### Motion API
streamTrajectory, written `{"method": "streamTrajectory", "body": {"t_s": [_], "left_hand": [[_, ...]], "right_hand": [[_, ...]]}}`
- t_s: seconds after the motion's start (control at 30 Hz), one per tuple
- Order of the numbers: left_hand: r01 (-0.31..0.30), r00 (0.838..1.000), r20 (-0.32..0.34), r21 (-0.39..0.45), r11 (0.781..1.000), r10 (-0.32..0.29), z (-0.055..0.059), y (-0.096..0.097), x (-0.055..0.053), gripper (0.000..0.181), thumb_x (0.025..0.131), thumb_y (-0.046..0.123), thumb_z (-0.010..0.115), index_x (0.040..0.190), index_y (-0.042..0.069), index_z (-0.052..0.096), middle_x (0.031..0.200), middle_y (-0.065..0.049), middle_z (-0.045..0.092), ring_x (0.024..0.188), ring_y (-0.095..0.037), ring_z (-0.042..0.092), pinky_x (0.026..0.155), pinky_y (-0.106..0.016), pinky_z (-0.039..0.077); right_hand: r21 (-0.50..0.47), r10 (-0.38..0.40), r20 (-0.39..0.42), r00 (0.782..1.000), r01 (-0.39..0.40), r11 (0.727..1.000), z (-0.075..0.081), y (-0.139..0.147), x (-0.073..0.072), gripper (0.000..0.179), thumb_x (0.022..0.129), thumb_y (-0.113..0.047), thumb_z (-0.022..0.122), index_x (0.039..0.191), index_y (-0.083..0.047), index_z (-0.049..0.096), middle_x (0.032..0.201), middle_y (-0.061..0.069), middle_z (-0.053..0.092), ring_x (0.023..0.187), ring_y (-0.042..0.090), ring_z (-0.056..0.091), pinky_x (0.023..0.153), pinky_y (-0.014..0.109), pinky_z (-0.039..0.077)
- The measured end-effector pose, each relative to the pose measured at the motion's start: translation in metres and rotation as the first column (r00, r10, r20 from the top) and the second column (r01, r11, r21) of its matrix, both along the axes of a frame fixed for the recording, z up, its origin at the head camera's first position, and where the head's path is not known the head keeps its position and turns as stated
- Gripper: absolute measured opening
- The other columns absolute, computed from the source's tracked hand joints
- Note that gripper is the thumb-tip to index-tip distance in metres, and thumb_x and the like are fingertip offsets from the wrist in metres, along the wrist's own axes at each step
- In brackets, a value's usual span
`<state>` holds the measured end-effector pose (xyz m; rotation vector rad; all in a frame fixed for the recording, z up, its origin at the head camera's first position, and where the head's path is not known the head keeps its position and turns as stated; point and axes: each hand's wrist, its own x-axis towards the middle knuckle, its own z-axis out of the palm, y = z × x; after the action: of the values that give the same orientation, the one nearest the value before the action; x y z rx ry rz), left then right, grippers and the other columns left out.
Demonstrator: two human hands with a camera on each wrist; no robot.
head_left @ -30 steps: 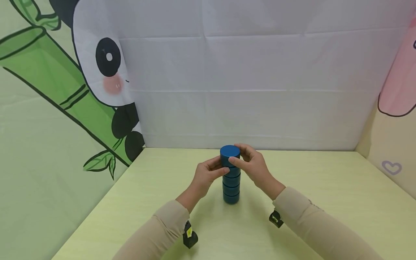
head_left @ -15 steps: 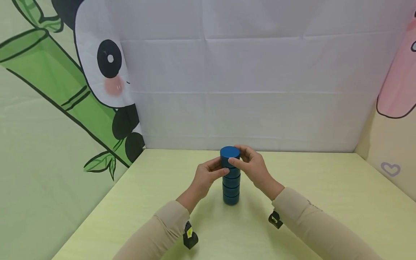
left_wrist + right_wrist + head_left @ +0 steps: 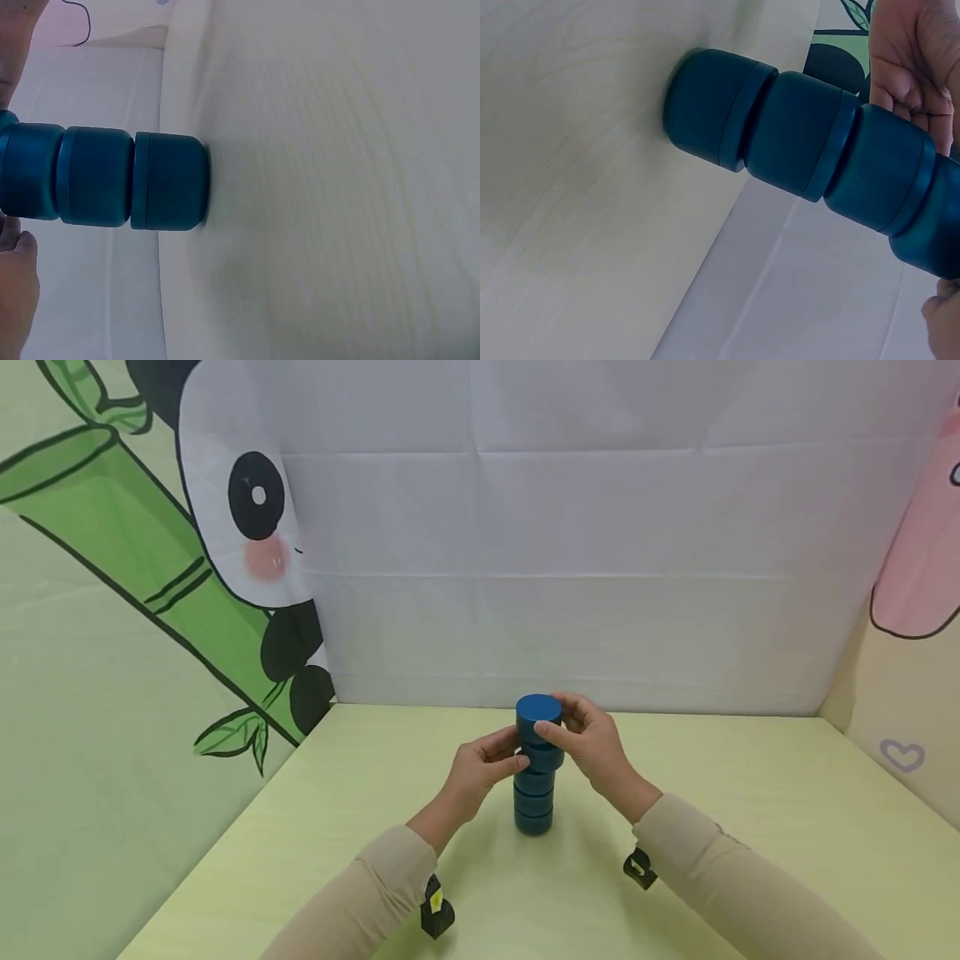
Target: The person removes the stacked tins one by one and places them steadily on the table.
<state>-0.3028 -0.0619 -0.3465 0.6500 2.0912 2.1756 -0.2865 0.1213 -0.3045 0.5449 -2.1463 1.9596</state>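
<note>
Upper two blue cylinders (image 3: 529,732) have shifted toward 3 o'clock. Panda-printed cloth (image 3: 213,527) hangs at 10 o'clock. Left hand (image 3: 477,772) grips the second-highest cylinder (image 3: 543,759). Cylinder stack (image 3: 533,802) stands at 5 o'clock on pale-yellow tabletop (image 3: 750,760). Right hand (image 3: 597,750) pinches the top cylinder (image 3: 537,706).

The sleeves (image 3: 363,893) are beige, with a black device (image 3: 437,921) below each cuff (image 3: 401,853), the left one bearing a yellow patch (image 3: 437,901).
</note>
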Motion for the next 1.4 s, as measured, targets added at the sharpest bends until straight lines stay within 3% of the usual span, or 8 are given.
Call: {"method": "streamTrajectory", "body": {"t_s": [0.13,0.33,0.53,0.8,1.13,1.4], "left_hand": [[0.0,0.999,-0.034,-0.015,1.0,0.0,0.002,-0.004,-0.001,0.057,0.082,0.009,0.07,0.135,0.009,0.049,0.138,-0.006,0.048,0.13,-0.017,0.042,0.108,-0.036,0.031],[-0.016,1.0,-0.017,-0.028,0.999,0.015,0.006,-0.003,-0.001,0.055,0.083,0.007,0.069,0.134,0.005,0.049,0.138,-0.009,0.047,0.129,-0.021,0.043,0.104,-0.034,0.035],[0.014,1.0,-0.008,-0.026,1.0,-0.014,0.007,0.001,0.003,0.057,0.083,0.008,0.069,0.135,0.004,0.047,0.139,-0.012,0.045,0.128,-0.022,0.043,0.103,-0.034,0.036],[0.007,1.0,0.006,-0.031,0.999,-0.007,0.007,0.003,0.006,0.058,0.083,0.01,0.069,0.136,0.005,0.046,0.139,-0.011,0.046,0.128,-0.023,0.042,0.1,-0.037,0.04],[-0.011,1.0,0.009,-0.031,0.999,0.011,0.004,0.005,0.005,0.056,0.083,0.011,0.069,0.135,0.005,0.048,0.137,-0.011,0.048,0.126,-0.024,0.045,0.099,-0.037,0.041],[-0.01,1.0,-0.001,-0.024,1.0,0.01,0.004,0.005,0.005,0.055,0.083,0.011,0.069,0.134,0.005,0.049,0.136,-0.012,0.049,0.126,-0.025,0.045,0.099,-0.036,0.041]], "right_hand": [[-0.075,-0.021,0.066,0.998,0.026,0.997,-0.002,-0.002,-0.003,0.045,0.088,-0.015,0.063,0.128,0.0,0.046,0.126,0.017,0.054,0.112,0.018,0.057,0.096,0.029,0.046],[-0.132,-0.053,0.101,0.993,0.067,0.989,-0.005,0.0,-0.006,0.045,0.089,-0.013,0.062,0.129,-0.001,0.046,0.126,0.016,0.053,0.109,0.015,0.057,0.097,0.028,0.045],[-0.106,-0.087,0.074,0.993,0.094,0.99,-0.004,0.014,-0.005,0.048,0.089,-0.016,0.063,0.129,0.001,0.046,0.125,0.017,0.053,0.103,0.007,0.06,0.094,0.025,0.047],[-0.079,-0.145,0.054,0.988,0.149,0.986,-0.012,0.041,0.003,0.052,0.087,-0.019,0.066,0.129,0.002,0.046,0.117,0.008,0.056,0.094,-0.001,0.06,0.083,0.015,0.05],[-0.026,-0.182,0.159,0.97,0.188,0.982,-0.034,0.055,0.014,0.053,0.087,-0.021,0.067,0.129,0.002,0.044,0.126,0.017,0.051,0.094,-0.002,0.059,0.083,0.013,0.049],[0.027,-0.174,0.232,0.957,0.173,0.985,-0.05,0.056,0.018,0.054,0.085,-0.02,0.069,0.128,0.001,0.045,0.127,0.02,0.051,0.094,-0.001,0.06,0.085,0.016,0.049]]}}
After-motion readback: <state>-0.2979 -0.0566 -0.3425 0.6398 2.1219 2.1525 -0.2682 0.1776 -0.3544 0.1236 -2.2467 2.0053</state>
